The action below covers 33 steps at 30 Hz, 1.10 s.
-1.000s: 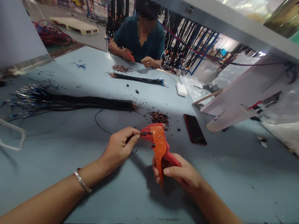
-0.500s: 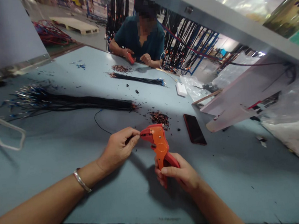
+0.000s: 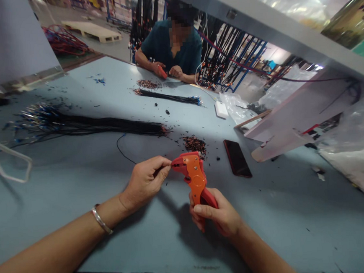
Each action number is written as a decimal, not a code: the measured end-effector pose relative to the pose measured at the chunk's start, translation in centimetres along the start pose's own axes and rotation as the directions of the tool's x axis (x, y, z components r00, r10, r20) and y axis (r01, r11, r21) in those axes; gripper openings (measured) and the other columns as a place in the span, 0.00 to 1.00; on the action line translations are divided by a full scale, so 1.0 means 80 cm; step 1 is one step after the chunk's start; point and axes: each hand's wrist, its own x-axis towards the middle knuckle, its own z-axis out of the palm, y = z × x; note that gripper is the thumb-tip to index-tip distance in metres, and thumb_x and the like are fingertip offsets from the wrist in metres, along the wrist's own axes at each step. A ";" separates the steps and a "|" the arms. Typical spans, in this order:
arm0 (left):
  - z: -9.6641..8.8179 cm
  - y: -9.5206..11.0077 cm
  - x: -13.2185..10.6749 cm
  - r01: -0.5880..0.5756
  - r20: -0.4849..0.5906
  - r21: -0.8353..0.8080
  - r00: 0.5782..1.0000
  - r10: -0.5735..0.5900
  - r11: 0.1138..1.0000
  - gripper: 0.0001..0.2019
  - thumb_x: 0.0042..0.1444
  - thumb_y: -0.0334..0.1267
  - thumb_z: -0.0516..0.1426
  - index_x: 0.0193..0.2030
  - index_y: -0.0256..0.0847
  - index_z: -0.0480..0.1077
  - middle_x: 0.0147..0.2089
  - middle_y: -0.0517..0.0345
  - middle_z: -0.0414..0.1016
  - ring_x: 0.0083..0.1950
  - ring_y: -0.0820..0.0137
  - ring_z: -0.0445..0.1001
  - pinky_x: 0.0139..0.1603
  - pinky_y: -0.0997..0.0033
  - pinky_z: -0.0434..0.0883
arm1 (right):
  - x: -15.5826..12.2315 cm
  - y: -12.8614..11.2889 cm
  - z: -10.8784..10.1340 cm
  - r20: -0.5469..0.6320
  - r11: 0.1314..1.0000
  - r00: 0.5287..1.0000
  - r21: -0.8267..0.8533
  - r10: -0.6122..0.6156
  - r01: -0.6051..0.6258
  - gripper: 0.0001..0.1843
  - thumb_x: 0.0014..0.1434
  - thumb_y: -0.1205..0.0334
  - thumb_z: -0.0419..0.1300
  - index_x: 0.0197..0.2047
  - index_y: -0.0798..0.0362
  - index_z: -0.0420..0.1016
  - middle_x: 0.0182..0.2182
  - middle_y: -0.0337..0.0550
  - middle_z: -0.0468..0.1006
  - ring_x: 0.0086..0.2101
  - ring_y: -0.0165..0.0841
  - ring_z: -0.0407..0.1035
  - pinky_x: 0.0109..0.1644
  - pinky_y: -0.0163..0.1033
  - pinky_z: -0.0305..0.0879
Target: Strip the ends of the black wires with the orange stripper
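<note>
Between the thumb and fingers of my left hand (image 3: 147, 179) is pinched a thin black wire (image 3: 122, 151), its tail curving back over the table. The pinched end meets the jaws of an orange and red wire stripper (image 3: 195, 171); how far it reaches inside is hidden. My right hand (image 3: 216, 211) wraps round the stripper's handles, holding the tool upright. Behind the tool lies a pile of short copper and black scraps (image 3: 194, 144). A thick bundle of black wires (image 3: 112, 126) stretches to the left, with blue and metal tips at its far-left end.
A dark phone (image 3: 237, 158) lies right of the stripper. A second wire bundle (image 3: 169, 96) and a white box (image 3: 220, 109) are farther back. Across the table (image 3: 115, 251) a co-worker (image 3: 168, 45) holds a red tool. A white bent frame (image 3: 17, 174) stands at left, a slanted shelf overhead.
The stripper's handles look slightly closer together in my right hand. My left hand and the wire stay at the jaws. The co-worker's hands have shifted a little.
</note>
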 end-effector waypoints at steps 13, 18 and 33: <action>0.001 -0.001 0.001 -0.012 -0.006 0.007 1.000 0.012 1.000 0.06 0.59 0.32 0.53 0.34 0.37 0.71 0.26 0.64 0.69 0.26 0.78 0.64 0.28 0.80 0.61 | -0.001 0.003 0.004 -0.024 1.000 1.000 -0.013 -0.010 0.010 0.19 0.52 0.51 0.66 0.28 0.55 0.65 0.16 0.32 0.65 0.15 0.23 0.59 0.17 0.28 0.54; 0.000 0.000 0.001 0.003 0.001 0.006 1.000 -0.003 1.000 0.07 0.59 0.32 0.53 0.33 0.37 0.71 0.25 0.64 0.69 0.26 0.78 0.64 0.28 0.80 0.62 | -0.001 0.004 0.005 -0.076 1.000 0.997 -0.009 0.002 -0.002 0.20 0.50 0.50 0.67 0.28 0.55 0.63 0.16 0.30 0.62 0.14 0.21 0.57 0.15 0.27 0.52; -0.002 -0.004 0.005 0.147 -0.027 0.025 0.989 -0.146 0.989 0.09 0.59 0.37 0.53 0.35 0.37 0.74 0.29 0.60 0.76 0.29 0.74 0.71 0.32 0.78 0.66 | -0.001 -0.015 -0.004 -0.095 0.987 0.992 0.132 -0.085 0.097 0.14 0.50 0.57 0.66 0.34 0.56 0.69 0.21 0.36 0.69 0.18 0.27 0.65 0.20 0.31 0.60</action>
